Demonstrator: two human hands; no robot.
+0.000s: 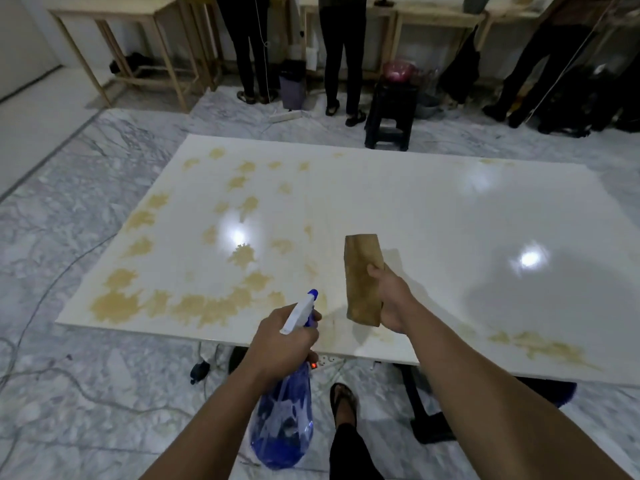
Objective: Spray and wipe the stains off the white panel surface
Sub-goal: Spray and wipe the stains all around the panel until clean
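A large white panel (398,209) lies flat in front of me, glossy with light reflections. Yellow-brown stains (194,306) cover its left half and near edge; another stain patch (540,346) sits at the near right edge. My left hand (284,337) grips a blue spray bottle (285,417) with a white trigger head, nozzle pointing toward the panel's near edge. My right hand (393,299) holds a folded brown cloth (363,278) just above the panel, right of the bottle.
Marble floor surrounds the panel, with cables and a power strip (322,362) under its near edge. A black stool (391,112) stands beyond the far edge. Several people stand at wooden tables (131,39) along the back wall. My sandalled foot (343,403) is below the panel.
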